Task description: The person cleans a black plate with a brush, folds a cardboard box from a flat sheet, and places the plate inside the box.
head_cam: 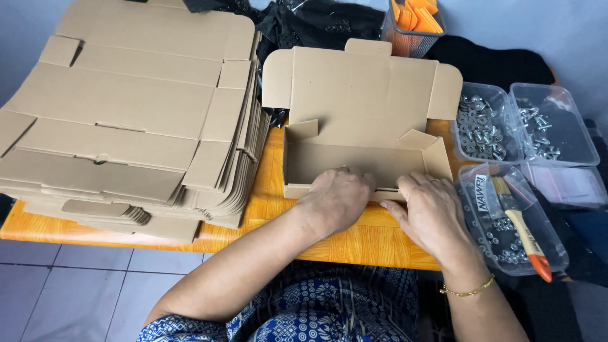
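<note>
From my head camera, my left hand [335,199] and right hand [430,212] both press down on the near wall of the box [361,158], fingers curled over its edge and gripping the folded flap so it stays tucked. The box sits on the orange table [354,244], straight before me, lid flap standing open at the back. A stack of flat cardboard [126,114] lies to my left, within reach. To my right, clear tubs of metal hardware [484,130] stand close; a brush [519,225] rests on the lid of the nearest tub [513,221].
</note>
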